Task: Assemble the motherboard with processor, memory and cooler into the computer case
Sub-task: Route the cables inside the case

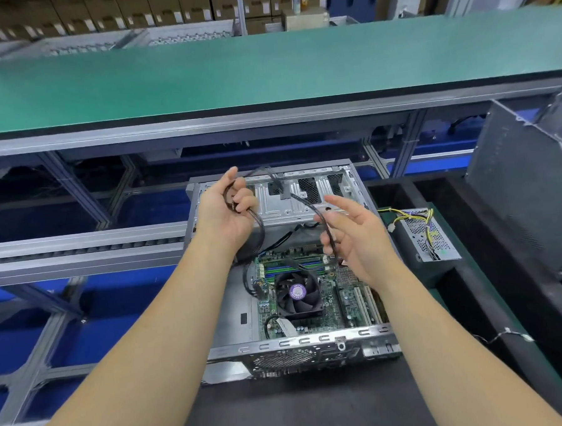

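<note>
Overhead, black cable (305, 202) between left hand (226, 212) and right hand (356, 238) fingers.

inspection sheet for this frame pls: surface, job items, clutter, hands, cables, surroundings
Surface: black work surface under the case; green conveyor belt beyond it.
Job's things: open computer case lying flat; motherboard inside it, cooler fan mounted, memory sticks seated.
Clutter: power supply outside the case, to its right; dark panel leaning further right.
Hands: left hand grips a black cable; right hand holds the same cable, fingers loosely curled.
Cables: black cable spans both hands above the case; yellow-black wires on the power supply.
Surroundings: cardboard boxes stacked behind the conveyor; aluminium frame.
</note>
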